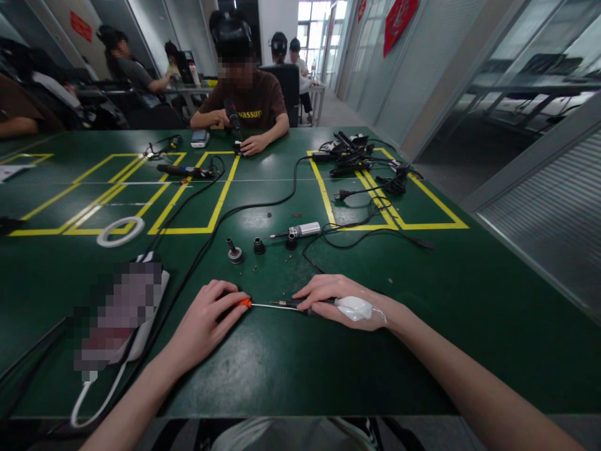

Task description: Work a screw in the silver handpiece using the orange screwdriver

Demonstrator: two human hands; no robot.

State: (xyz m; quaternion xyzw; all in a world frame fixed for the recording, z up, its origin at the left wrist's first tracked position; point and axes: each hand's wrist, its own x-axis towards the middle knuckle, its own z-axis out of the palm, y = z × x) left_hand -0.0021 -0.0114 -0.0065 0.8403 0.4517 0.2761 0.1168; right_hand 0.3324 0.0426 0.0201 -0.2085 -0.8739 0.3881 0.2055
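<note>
My left hand [211,319] is closed on the orange handle of a screwdriver [245,302], whose thin shaft points right toward my right hand. My right hand [335,300] rests over a dark pen-like tool [286,304] with a metal tip pointing left; its fingers are bent around the tool beside the screwdriver's shaft end. Beyond the hands stand a metal-and-black part [235,252], a black cone-shaped part [258,245] and another black part [291,242]. A silver tool [304,230] lies behind them. Tiny screws [255,269] are scattered nearby.
A phone [122,307] on a white block lies at the left, with cables around it. Behind it is a white ring [120,232]. A cable pile [347,150] sits at the back right. Across the green table [225,376], a person [253,94] holds a tool.
</note>
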